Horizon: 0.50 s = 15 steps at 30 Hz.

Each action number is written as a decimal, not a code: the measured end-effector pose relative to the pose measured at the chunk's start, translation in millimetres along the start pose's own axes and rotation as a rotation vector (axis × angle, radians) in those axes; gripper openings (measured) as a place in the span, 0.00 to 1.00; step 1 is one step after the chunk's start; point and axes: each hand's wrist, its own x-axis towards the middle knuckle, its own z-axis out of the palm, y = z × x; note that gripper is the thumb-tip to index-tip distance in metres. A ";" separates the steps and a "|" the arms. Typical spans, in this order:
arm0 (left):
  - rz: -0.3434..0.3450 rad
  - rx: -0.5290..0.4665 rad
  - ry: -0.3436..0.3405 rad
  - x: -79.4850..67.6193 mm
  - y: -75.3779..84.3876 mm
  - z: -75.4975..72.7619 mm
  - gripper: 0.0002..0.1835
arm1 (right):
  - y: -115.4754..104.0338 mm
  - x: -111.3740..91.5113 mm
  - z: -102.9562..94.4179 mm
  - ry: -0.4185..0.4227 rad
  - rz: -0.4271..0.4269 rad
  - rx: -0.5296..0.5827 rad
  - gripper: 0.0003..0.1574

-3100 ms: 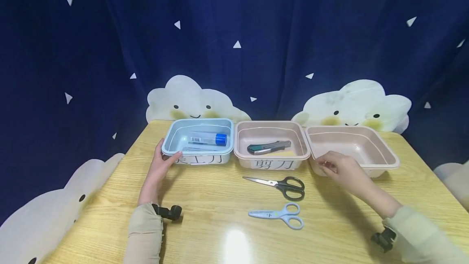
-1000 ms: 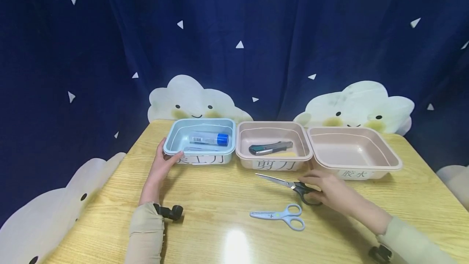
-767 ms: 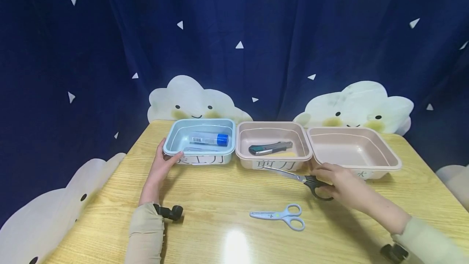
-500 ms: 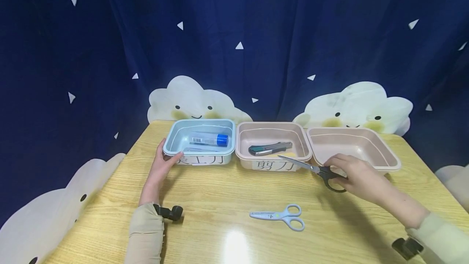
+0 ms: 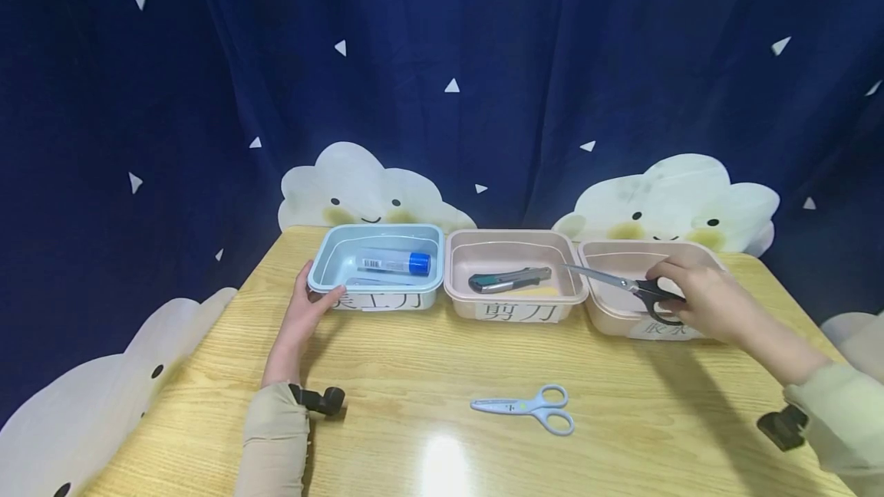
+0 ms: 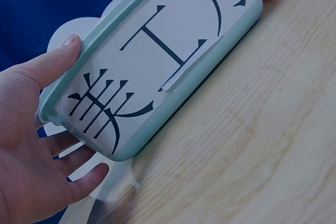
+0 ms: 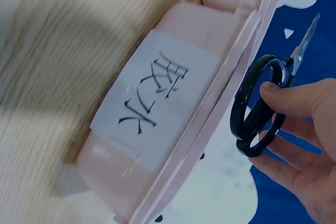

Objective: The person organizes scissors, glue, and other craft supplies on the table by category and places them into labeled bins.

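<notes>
In the head view, my right hand [image 5: 718, 304] pinches black-handled scissors [image 5: 649, 294] by the handle, above the right-hand pink bin [image 5: 608, 323]. Their blades point left, toward the middle bin. The right wrist view shows the thumb on one loop of the scissors [image 7: 247, 103] and fingers behind. My left hand [image 5: 304, 318] holds the left corner of the light-blue bin [image 5: 431, 299]. In the left wrist view its thumb rests on the bin's rim [image 6: 100, 34], with the other fingers around the end. Light-blue scissors [image 5: 526, 406] lie on the table.
The blue bin contains a glue stick [image 5: 390, 261] with a blue cap and another clear item. Utility knives [image 5: 507, 280] and something yellow lie in the middle pink bin [image 5: 514, 240]. The bins stand in a row at the back of the wooden table [image 5: 387, 405], before a dark-blue curtain [image 5: 387, 83].
My right hand took hold of the black-handled scissors on the table, lifted them, and carried them right and back to above the right-hand bin. The left hand stayed on the blue bin.
</notes>
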 end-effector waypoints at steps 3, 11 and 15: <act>-0.001 -0.002 -0.004 0.1 0.2 -0.4 0.49 | 7.8 -0.1 0.8 -0.003 0.007 0.024 0.27; -0.017 0.002 0.002 1.0 -0.6 -0.2 0.50 | 21.8 -0.9 2.0 -0.143 0.134 -0.035 0.24; -0.016 0.011 0.006 0.4 -0.8 -0.1 0.50 | 31.1 -0.3 4.4 -0.201 0.201 -0.048 0.23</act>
